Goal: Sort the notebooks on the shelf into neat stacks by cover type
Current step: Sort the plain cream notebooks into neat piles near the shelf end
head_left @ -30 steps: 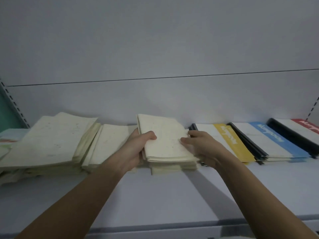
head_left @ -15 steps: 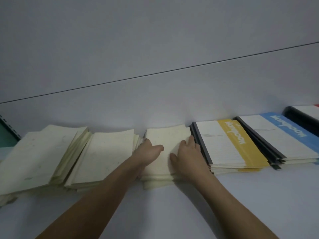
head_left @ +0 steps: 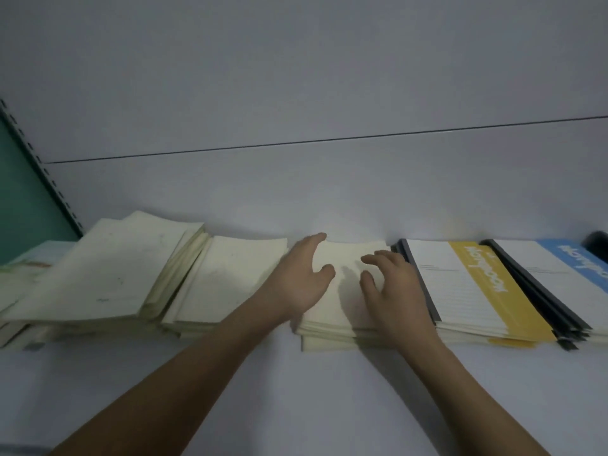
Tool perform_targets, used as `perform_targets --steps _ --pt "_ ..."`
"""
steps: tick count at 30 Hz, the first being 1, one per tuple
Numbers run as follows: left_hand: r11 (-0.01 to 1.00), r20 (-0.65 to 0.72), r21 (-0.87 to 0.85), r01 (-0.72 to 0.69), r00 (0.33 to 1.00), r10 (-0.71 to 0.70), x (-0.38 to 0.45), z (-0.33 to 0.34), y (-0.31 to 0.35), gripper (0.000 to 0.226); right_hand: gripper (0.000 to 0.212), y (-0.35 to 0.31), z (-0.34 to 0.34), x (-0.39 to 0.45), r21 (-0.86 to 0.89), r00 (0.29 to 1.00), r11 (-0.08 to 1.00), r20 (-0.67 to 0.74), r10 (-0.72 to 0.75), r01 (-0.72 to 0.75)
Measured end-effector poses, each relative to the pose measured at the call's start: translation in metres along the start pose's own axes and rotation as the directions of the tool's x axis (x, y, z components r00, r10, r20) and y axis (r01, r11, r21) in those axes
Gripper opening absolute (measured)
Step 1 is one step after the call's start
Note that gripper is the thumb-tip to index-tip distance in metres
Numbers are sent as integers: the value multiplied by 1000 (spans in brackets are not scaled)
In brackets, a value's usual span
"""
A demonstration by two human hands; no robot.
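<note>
Notebooks: three plain cream stacks [head_left: 230, 284], one yellow-banded stack [head_left: 477, 284], one blue-banded [head_left: 566, 268]; lettering unreadable. Your left hand [head_left: 301, 278] and right hand [head_left: 394, 287] rest released on the third cream stack [head_left: 342, 291].

— Is it bright?
— No, dim and gray. Soft shadows sit under both hands on the cream stack [head_left: 342, 301].
— Is it sharp?
— A bit blurry. The back-wall line [head_left: 329, 142] bends near the edges.

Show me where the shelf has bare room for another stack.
The white shelf lies bare in front of the row, around both forearms. The back is crowded: cream notebook stacks to yellow-banded notebooks and blue-banded notebooks sit edge to edge.
</note>
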State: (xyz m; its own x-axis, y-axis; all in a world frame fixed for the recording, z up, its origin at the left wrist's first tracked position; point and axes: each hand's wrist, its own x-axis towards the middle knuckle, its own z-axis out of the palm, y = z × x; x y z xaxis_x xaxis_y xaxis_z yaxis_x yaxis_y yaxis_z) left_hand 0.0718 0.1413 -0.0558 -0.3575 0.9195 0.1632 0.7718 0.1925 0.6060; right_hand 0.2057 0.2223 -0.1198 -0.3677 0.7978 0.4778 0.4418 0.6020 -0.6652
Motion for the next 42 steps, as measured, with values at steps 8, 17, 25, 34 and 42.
perform_targets --steps 8,17,25,34,42 --pt "927 -170 361 100 985 -40 -27 -106 -63 51 48 -85 29 -13 83 901 956 318 -294 282" --pt "886 -129 414 209 977 -170 -47 -150 -98 48 95 -148 79 -6 -275 745 889 660 -102 365" --pt "977 -161 178 115 983 -86 -65 -165 -120 34 119 -143 74 -47 -360 712 781 686 -149 511" --pt "995 -255 -96 32 965 -56 -65 -165 -107 28 23 -173 45 -28 87 907 991 402 -124 97" --pt "167 445 -864 475 875 -191 -60 -156 -76 59 46 -192 46 -29 -92 844 888 368 -390 450"
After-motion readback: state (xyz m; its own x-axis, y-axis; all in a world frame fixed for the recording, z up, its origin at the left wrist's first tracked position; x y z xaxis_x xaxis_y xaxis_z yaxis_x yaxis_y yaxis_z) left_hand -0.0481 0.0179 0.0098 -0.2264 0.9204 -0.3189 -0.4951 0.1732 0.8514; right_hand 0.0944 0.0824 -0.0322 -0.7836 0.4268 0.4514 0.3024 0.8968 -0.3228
